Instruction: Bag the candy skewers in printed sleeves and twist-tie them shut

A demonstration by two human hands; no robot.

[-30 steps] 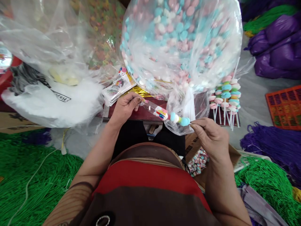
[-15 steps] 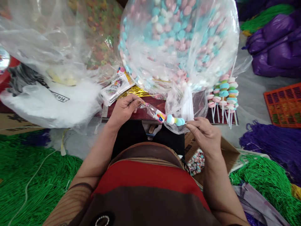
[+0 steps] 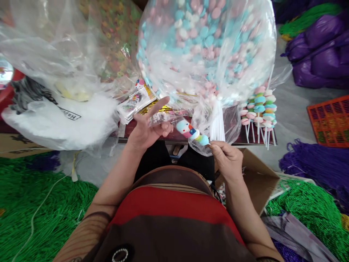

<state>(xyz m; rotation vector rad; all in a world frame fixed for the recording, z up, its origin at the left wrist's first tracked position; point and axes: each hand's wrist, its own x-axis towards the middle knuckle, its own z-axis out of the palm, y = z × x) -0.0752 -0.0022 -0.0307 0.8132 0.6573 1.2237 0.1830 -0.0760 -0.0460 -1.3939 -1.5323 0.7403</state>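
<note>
A marshmallow skewer (image 3: 202,139) in blue, white and yellow-green lies partly inside a clear printed bag (image 3: 185,128). My right hand (image 3: 227,158) pinches the lower end of its stick at the table's front edge. My left hand (image 3: 148,133) is at the bag's other end, index finger stretched out and the other fingers loosely curled. The clear film lies across those fingers. White sticks (image 3: 217,122) stand in a bundle just behind the skewer. Finished-looking marshmallow skewers (image 3: 259,109) are piled at the table's right end.
A large clear sack of pastel marshmallows (image 3: 207,47) fills the back of the table. Flat printed bags (image 3: 136,103) and gold twist ties (image 3: 160,108) lie left of it. A white plastic bag (image 3: 62,120) is further left. A cardboard box (image 3: 256,178) stands below right.
My left hand has gone from pinching the bag's end to spread fingers. The bag's printed part now covers more of the marshmallows. My right hand has moved left with the stick.
</note>
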